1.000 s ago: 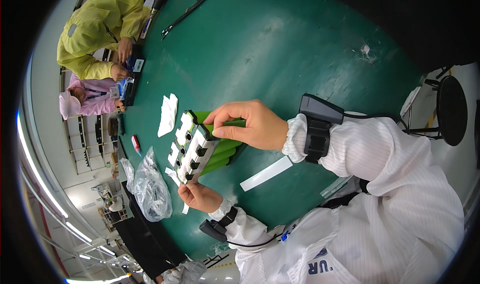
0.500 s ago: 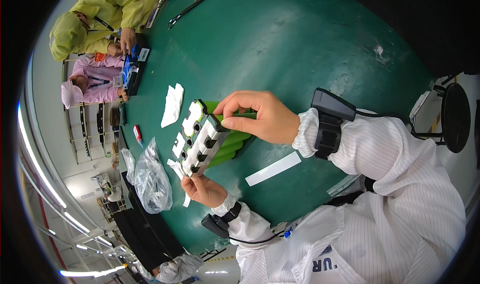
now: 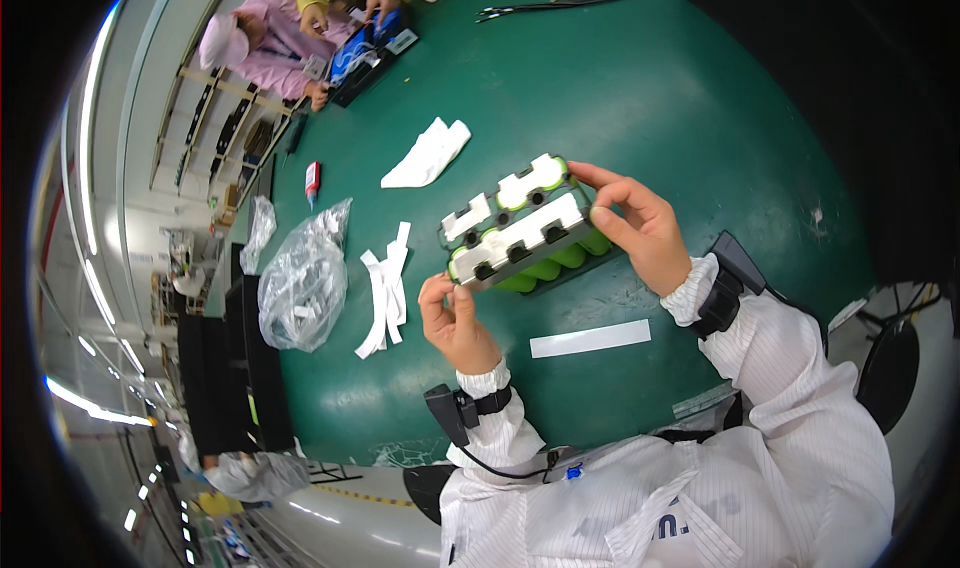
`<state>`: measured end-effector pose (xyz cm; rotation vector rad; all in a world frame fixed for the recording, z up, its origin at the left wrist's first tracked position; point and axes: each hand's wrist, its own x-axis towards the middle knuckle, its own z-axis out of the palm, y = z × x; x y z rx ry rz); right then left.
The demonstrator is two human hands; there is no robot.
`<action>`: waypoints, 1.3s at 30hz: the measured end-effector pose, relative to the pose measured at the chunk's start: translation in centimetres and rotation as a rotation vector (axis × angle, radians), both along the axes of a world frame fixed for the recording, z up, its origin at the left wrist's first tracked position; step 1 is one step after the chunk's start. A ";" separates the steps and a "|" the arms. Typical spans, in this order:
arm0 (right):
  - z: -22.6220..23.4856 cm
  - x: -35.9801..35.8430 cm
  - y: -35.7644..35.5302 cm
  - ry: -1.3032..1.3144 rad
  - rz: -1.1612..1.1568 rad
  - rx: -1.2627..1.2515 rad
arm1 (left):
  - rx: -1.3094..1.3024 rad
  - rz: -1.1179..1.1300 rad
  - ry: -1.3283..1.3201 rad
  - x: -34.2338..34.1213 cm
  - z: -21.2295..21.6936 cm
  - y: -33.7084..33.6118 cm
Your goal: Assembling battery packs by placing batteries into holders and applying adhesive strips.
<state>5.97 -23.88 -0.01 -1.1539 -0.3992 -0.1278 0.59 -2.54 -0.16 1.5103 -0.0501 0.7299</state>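
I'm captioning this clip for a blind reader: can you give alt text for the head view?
Two bare hands, left hand and right hand, hold a green battery pack with white strips above a green table. White strips and a clear plastic bag lie to the left.

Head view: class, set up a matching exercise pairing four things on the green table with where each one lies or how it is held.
Things:
1. battery pack
2. clear plastic bag
3. long white strip
4. crumpled white cloth

Places:
A. flat on the table just below the pack, between the forearms
B. beyond the pack, toward the co-workers
C. held up between left hand and right hand
D. far to the left of the left hand, past loose white strips

Pairs: 1-C, 2-D, 3-A, 4-B
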 end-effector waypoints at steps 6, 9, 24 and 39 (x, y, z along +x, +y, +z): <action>0.2 0.2 0.4 -0.003 0.063 0.081 | -0.009 -0.006 0.023 0.5 0.2 0.5; 0.4 0.0 0.6 -0.016 0.090 0.075 | -0.264 -0.302 0.046 0.9 0.1 0.4; -0.4 0.1 1.5 0.037 0.036 0.148 | -0.439 -0.385 0.032 1.2 -0.7 -0.4; -0.5 0.2 1.9 0.065 0.115 0.278 | -0.569 -0.575 0.079 1.8 -1.4 -0.4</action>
